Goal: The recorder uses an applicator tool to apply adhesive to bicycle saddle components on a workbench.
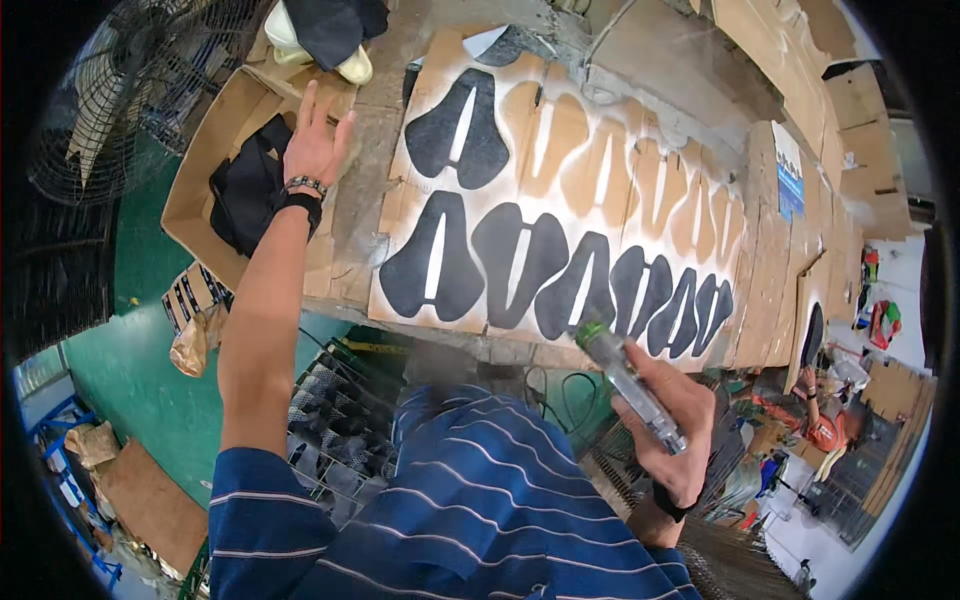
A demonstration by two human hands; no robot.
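My left hand [315,148], fingers stretched out, reaches beside the rim of a cardboard box [190,185] and holds nothing. Black fabric pieces [240,190] lie inside that box. In my right hand [672,420] is a clear tube-shaped tool [632,385] with a green end, held near the front edge of a cardboard sheet [395,215]. On the sheet, a lower row of several black U-shaped pieces [408,280] lies flat. One more black piece [430,138] is at the upper left; to its right, bare tan outlines of the same shape show within white residue.
A large wire-guarded fan [110,110] stands at far left. Beyond the box is a pale object draped with black cloth [335,30]. Cardboard panels [800,250] line the right side. A person in orange [828,430] is at far right. Below the table is a mesh rack [335,430].
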